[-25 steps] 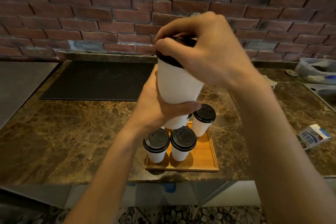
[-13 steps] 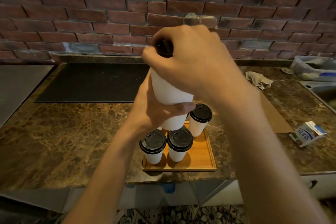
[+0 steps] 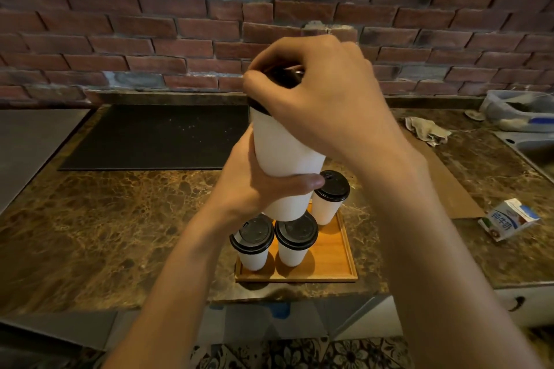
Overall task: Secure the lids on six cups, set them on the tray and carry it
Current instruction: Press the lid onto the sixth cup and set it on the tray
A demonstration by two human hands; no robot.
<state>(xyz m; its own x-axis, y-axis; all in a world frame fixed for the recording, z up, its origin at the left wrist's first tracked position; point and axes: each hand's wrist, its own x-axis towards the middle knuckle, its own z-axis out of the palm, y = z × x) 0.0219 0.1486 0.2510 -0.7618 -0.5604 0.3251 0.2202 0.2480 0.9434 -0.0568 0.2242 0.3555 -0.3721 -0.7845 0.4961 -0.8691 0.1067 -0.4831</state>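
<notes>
I hold a white paper cup up in the air above the tray. My left hand grips its lower body, thumb across the front. My right hand is curled over its black lid, fingers and thumb around the rim. Below, a wooden tray sits near the counter's front edge. Three lidded white cups show on it: one at front left, one at front middle, one at back right. The held cup and my hands hide the tray's back left.
A black mat lies at the back left of the marble counter. A milk carton and a cardboard sheet lie at right, with a crumpled cloth, a plastic container and a sink beyond. A brick wall stands behind.
My right hand has shifted its grasp around the lid, covering more of it. The cup stays held above the tray; the view dipped slightly.
</notes>
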